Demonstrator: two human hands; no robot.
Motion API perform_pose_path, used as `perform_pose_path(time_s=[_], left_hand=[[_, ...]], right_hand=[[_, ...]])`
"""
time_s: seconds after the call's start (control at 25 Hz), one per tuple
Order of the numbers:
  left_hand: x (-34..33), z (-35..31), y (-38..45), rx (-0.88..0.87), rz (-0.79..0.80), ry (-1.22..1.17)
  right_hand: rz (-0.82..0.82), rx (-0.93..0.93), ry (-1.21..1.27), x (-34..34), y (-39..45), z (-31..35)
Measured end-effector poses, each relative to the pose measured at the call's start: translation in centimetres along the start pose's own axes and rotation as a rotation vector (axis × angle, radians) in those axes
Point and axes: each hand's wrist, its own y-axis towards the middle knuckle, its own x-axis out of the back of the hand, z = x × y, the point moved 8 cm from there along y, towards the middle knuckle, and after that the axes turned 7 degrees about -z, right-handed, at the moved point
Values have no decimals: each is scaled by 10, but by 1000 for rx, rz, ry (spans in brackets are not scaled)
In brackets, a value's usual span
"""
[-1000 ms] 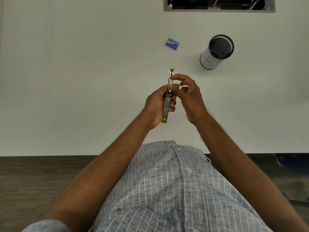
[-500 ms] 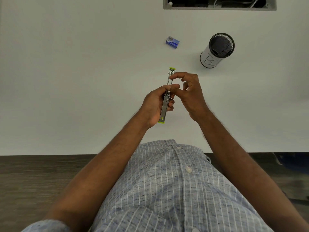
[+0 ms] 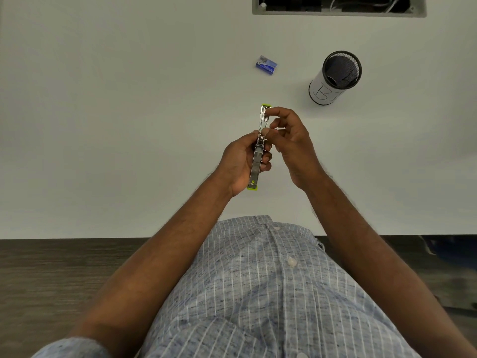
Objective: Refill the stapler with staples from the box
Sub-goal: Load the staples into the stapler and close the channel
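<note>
Left hand (image 3: 238, 161): wrapped around the opened stapler (image 3: 258, 156).
Right hand (image 3: 291, 140): fingertips pinching its metal track.
Staple box (image 3: 266, 65): on counter (image 3: 129, 99).

Both forearms are bare and extend forward from the torso, converging at centre. The left hand (image 3: 238, 161) is curled, palm toward the right, fingers (image 3: 265, 157) wrapped in a closed grip. The right hand (image 3: 294, 144) is raised beside it, index finger and thumb pinched together, remaining fingers loosely bent.
</note>
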Motion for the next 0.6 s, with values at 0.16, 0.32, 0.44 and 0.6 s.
perform_pose_path(time_s=[0.16,0.32,0.44,0.6], left_hand=[[3,0,-2,-24,-32,62],[1,1,-3,-9,-22,60],[-1,4,-4,4,0,57],[-4,3,-4,-28,42,45]], right_hand=[[-49,-3,-1,-2,0,-1],[-206,37,-42,5,3,5],[-299,96,-71,10,4,14],[-311,48,25,10,1,11]])
